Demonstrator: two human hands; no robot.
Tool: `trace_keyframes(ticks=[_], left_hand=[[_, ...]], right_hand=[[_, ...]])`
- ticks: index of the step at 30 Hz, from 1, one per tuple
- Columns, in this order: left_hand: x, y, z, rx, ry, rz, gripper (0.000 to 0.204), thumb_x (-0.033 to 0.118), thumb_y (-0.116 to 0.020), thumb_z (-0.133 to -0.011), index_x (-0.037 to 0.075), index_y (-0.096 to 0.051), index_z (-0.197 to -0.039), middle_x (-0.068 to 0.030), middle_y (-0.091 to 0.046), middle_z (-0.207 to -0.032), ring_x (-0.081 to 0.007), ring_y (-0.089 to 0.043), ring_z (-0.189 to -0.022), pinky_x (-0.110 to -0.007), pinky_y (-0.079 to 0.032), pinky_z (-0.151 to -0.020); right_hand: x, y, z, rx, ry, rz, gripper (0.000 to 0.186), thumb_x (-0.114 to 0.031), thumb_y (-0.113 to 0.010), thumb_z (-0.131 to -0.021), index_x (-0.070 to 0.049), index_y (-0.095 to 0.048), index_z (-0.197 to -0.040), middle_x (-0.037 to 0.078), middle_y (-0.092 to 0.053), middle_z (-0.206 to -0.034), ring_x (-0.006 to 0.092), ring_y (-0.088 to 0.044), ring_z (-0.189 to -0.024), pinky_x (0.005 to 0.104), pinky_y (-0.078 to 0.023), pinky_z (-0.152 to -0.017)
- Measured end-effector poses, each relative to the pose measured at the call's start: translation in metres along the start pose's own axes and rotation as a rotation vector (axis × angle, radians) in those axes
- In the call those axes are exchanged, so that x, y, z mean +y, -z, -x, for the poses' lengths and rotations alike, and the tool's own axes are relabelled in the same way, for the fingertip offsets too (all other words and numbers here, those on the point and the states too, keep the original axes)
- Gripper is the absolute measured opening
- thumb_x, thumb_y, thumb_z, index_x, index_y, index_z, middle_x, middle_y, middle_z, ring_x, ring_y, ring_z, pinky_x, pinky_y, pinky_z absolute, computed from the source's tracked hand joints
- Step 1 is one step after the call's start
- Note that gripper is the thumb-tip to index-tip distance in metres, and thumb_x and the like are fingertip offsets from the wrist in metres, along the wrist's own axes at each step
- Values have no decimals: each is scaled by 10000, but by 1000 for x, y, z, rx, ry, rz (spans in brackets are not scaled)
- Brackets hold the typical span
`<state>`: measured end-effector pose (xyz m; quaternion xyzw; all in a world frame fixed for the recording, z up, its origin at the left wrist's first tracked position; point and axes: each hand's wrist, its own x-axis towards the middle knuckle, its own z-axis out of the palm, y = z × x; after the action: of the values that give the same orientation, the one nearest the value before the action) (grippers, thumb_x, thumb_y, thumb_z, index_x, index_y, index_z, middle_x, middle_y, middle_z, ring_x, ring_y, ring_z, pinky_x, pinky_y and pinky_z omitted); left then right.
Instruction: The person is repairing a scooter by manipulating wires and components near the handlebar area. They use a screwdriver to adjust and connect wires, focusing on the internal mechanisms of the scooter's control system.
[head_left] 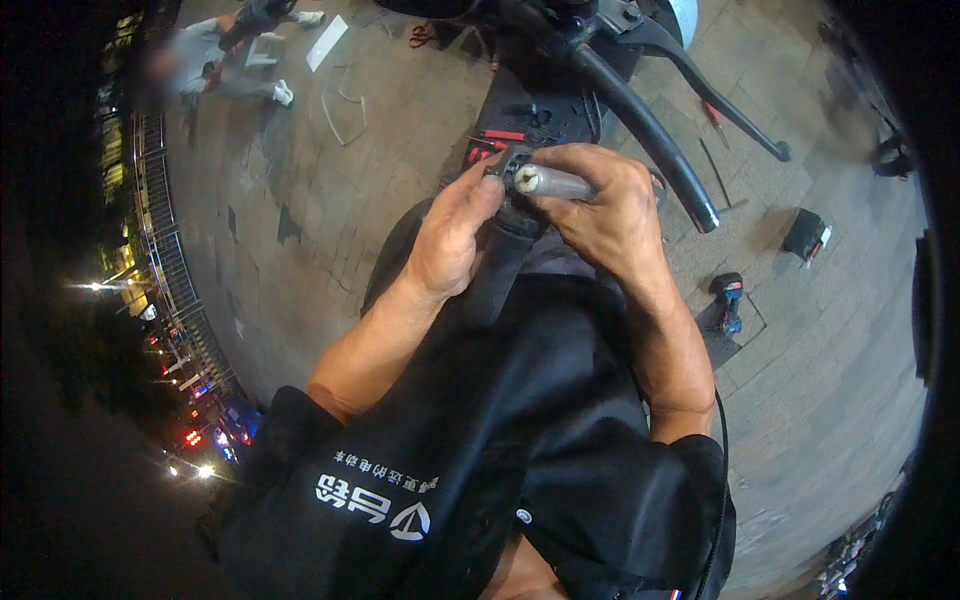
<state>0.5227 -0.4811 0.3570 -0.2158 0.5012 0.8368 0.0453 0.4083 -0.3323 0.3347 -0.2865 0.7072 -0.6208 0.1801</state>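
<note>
Pale grey-white cylinder with a round, dark-centred end (560,183) is sitting across the right hand (605,205), just above a black tubular bar (500,262) that is pointing toward the person's body. The right grip is closing around this single cylinder; its far end is disappearing inside the palm. The left hand (450,240) is resting its thumb against a small black fitting (507,163) at the top of the bar, but its other fingers are hiding behind, so whether that grip is clasping anything cannot be told. Shadow is making the fitting's shape hard to read.

One black curved lever (728,107) and one thick black handlebar tube (655,145) are reaching in from above, their upper ends being cut off or covered. Beyond the hands, red-handled tools (485,148) are lying partly covered, too overlapped to count. On the paving (800,350) to the right, one blue-and-black cordless power tool (730,302) and one black box (806,234) are lying well apart from the hands.
</note>
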Motion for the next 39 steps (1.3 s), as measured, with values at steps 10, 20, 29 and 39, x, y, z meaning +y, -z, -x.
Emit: trace_keyframes(ticks=[10,20,29,39], left_hand=[[-6,3,1,38,-58,-158,511,231,-522,-1001,-36,-412,-1423,-111,-543,-1337,-173,-506,-1233,-305,-359,-1077],[-14,7,0,69,-91,-227,533,238,-571,-972,-33,-435,-1410,-107,-537,-1345,-175,-478,-1257,-312,-331,-1092],[-14,0,1,94,-121,-253,548,272,-579,-966,-35,-442,-1400,-104,-549,-1325,-177,-498,-1231,-317,-347,-1078],[-15,0,2,54,-133,-223,522,237,-571,-973,-33,-439,-1399,-111,-559,-1310,-189,-523,-1211,-327,-373,-1071]], right_hand=[[-8,1,0,-80,-302,-213,194,-138,-739,-802,3,-719,-933,122,-694,-717,155,-660,-631,297,-519,-603],[-9,6,0,-116,-383,-244,234,-186,-731,-823,3,-716,-960,57,-667,-671,82,-593,-605,277,-495,-577],[4,-2,8,13,-222,-90,240,-184,-725,-796,9,-711,-938,159,-667,-691,235,-670,-630,352,-519,-610],[5,0,13,-48,-273,-255,238,-211,-741,-807,-11,-722,-933,104,-648,-645,144,-601,-565,317,-483,-548]])
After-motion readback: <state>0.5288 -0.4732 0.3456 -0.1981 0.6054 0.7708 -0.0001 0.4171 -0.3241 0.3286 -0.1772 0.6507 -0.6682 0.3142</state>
